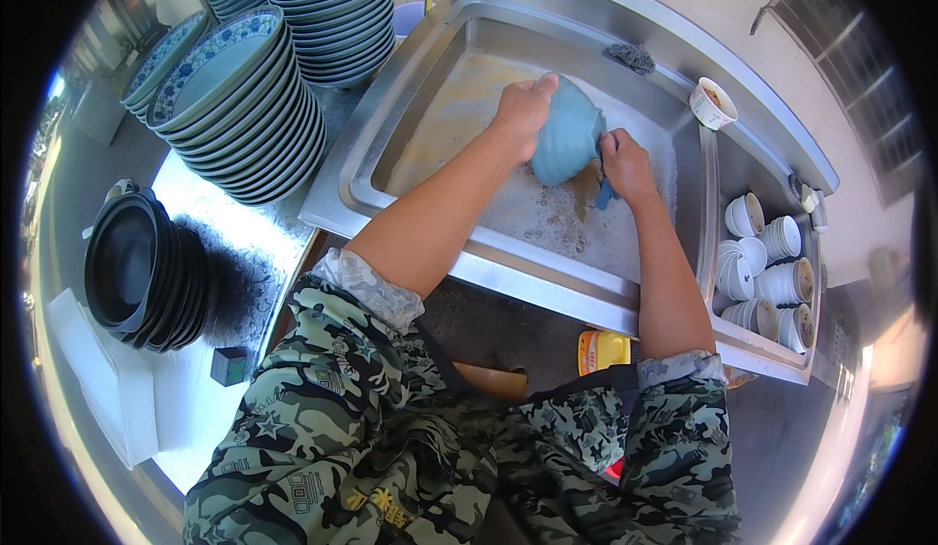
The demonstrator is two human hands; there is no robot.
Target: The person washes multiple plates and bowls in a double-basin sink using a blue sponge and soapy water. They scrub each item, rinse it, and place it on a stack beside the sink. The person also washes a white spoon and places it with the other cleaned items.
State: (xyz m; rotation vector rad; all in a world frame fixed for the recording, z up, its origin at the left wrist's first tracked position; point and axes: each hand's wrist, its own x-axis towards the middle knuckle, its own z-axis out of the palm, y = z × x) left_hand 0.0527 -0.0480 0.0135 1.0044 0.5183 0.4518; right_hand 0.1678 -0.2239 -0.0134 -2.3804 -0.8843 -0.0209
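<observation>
My left hand (524, 116) grips the upper left side of a rounded, ridged light-blue item (568, 138) over the sink basin (454, 134). Its form is bulging, with an uneven edge on the right; whether it is a bowl or a swollen rubber glove I cannot tell. Close against that right edge, my right hand (626, 164) is closed on a darker blue flexible piece (607, 194), whose end hangs below the fingers. I cannot tell if the two blue parts are joined. Foamy water covers the basin floor, with a brown streak below the item.
Stacked blue-patterned bowls (227, 68) stand left of the sink, and black bowls (124, 266) nearer me. A scouring pad (630, 57) and a paper cup (712, 103) rest on the sink's back ledge. White cups (780, 285) fill the right compartment. Below is a yellow container (608, 351).
</observation>
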